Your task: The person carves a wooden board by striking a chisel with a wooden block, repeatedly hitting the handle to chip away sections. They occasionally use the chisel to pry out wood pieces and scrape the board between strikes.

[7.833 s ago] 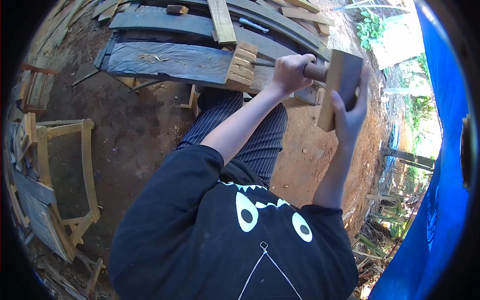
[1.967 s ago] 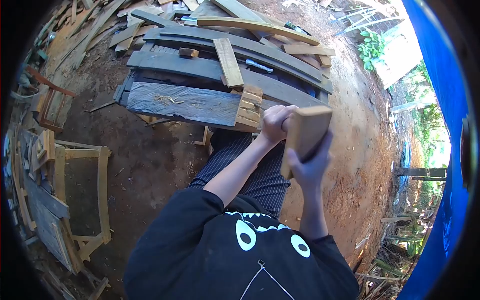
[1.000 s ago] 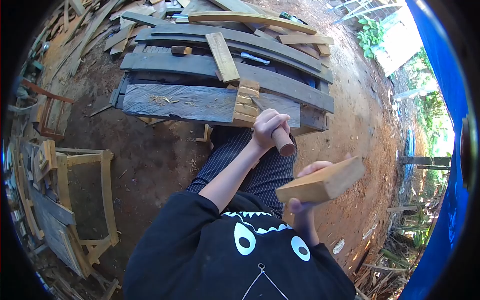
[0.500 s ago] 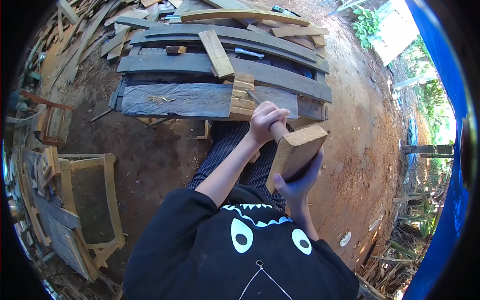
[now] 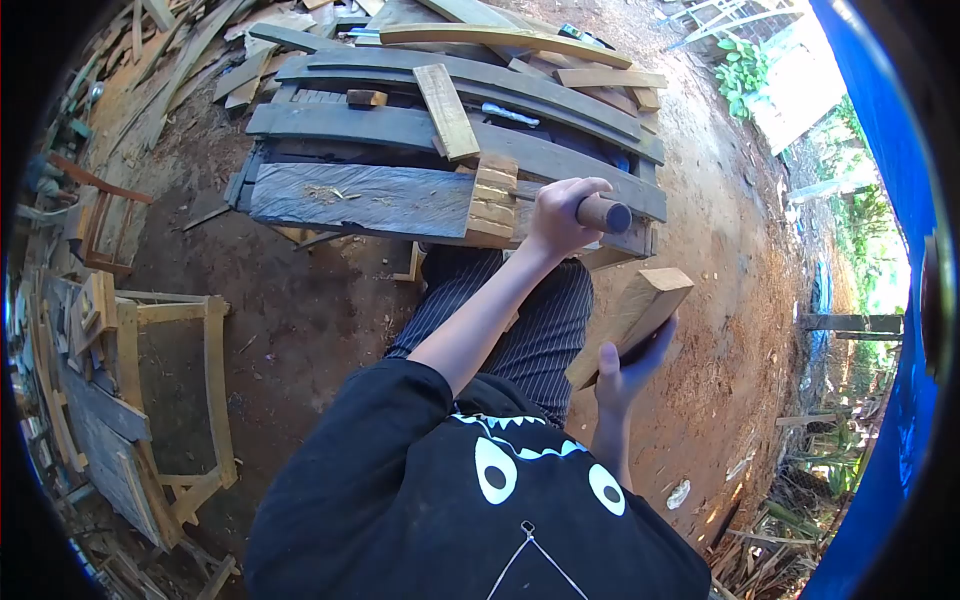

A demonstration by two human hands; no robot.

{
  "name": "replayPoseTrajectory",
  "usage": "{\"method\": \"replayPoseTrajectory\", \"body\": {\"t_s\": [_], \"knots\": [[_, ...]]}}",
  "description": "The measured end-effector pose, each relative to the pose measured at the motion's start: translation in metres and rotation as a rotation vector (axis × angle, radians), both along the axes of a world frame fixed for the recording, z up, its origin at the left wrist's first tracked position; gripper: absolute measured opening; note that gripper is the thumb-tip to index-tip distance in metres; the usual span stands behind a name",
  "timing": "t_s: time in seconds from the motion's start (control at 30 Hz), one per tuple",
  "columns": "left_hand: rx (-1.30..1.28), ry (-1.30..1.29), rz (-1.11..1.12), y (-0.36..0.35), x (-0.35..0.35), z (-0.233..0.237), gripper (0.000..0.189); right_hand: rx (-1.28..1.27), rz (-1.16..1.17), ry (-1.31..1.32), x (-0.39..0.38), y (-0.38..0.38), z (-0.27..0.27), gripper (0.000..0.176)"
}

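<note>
My left hand (image 5: pixel 556 215) is closed around a chisel with a round wooden handle (image 5: pixel 606 214). The handle's end points right, and the blade runs toward a small pale slotted wood piece (image 5: pixel 492 200). That piece stands on the dark plank (image 5: pixel 360 198) of a rough bench. My right hand (image 5: pixel 625 368) grips a pale rectangular wood block (image 5: pixel 632 322), held tilted below and to the right of the chisel handle, apart from it. My striped trousers (image 5: pixel 520 320) show under both arms.
Curved dark boards (image 5: pixel 460 85) and a short pale plank (image 5: pixel 447 98) are stacked on the bench behind. Wooden chair frames (image 5: pixel 180 400) lie on the red dirt at left. Scrap timber is piled at top left. A blue tarp (image 5: pixel 880 400) hangs at right.
Half a second ago the block was up against the chisel handle's end; it has now dropped back down and to the right. My left hand has raised the chisel, and the handle shows clear.
</note>
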State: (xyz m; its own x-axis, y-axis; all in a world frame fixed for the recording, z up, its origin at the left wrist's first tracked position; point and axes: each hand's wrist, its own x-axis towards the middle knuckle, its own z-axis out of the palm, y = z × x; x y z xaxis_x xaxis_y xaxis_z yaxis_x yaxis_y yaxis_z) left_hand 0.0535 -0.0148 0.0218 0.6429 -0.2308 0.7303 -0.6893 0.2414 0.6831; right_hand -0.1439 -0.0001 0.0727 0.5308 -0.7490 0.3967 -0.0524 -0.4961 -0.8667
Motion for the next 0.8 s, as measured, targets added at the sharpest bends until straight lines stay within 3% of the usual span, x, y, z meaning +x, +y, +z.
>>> {"method": "replayPoseTrajectory", "body": {"t_s": [0.27,0.43,0.5,0.57,0.67,0.77,0.8], "knots": [[0.057,0.032,0.038,-0.011,0.004,-0.002,0.029,-0.011,0.001,-0.051,0.006,-0.021,0.008,0.096],[0.025,-0.005,0.091,-0.021,0.004,-0.001,0.03,-0.026,0.083,-0.298,0.02,-0.057,0.038,0.093],[0.036,-0.016,0.091,-0.02,0.002,-0.002,0.03,-0.017,0.088,-0.233,0.042,-0.06,0.036,0.092],[0.046,-0.018,0.082,-0.016,-0.003,-0.003,0.03,-0.03,0.004,0.01,0.069,-0.05,0.018,0.092],[-0.01,-0.03,0.075,-0.017,0.001,-0.006,0.033,-0.226,-0.012,0.289,0.076,-0.035,0.061,0.094],[0.023,-0.054,0.097,-0.016,-0.001,-0.01,0.034,-0.056,0.01,-0.215,0.06,-0.028,0.06,0.094],[0.019,-0.054,0.092,-0.016,-0.002,-0.013,0.034,-0.114,0.04,-0.396,0.062,-0.028,0.055,0.095]]}}
